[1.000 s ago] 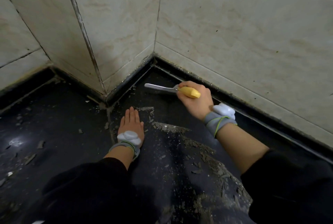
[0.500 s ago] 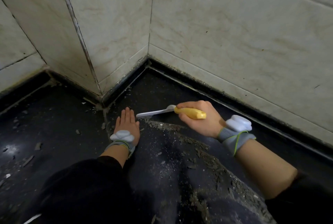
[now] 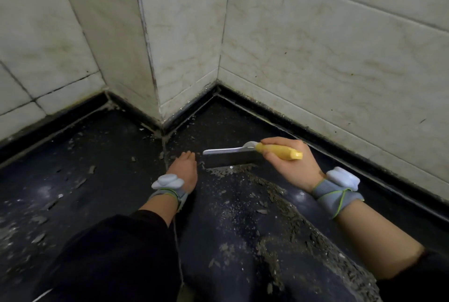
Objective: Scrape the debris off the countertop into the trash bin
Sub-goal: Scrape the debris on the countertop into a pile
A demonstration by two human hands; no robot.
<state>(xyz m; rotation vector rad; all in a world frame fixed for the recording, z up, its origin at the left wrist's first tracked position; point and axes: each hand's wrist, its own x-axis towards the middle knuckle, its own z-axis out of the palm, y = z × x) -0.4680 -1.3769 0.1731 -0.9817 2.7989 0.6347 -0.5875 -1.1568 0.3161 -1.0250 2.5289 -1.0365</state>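
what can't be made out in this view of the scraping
- The trash bin: outside the head view's edges.
- Fingertips of the left hand: foreshortened and small; contact with the countertop unclear.
- Lower edge of the scraper: too dark to tell whether it touches the debris.
- Near edge of the countertop: hidden by the black sleeves.

One scraper (image 3: 243,156), with one yellow handle and one broad metal blade. Two hands: the right hand (image 3: 291,166) on the scraper's handle, the left hand (image 3: 183,168) just left of its blade tip. Two grey wristbands, the left wristband (image 3: 170,194) lower left of the scraper and the right wristband (image 3: 335,198) lower right, each bearing one white module (image 3: 167,180). Two black sleeves, the left sleeve (image 3: 116,253) and the right sleeve (image 3: 427,279), nearer than the scraper. One dark countertop (image 3: 73,168) beneath it. The debris (image 3: 274,204) flakes below the scraper run to dozens, probably; too small to count.
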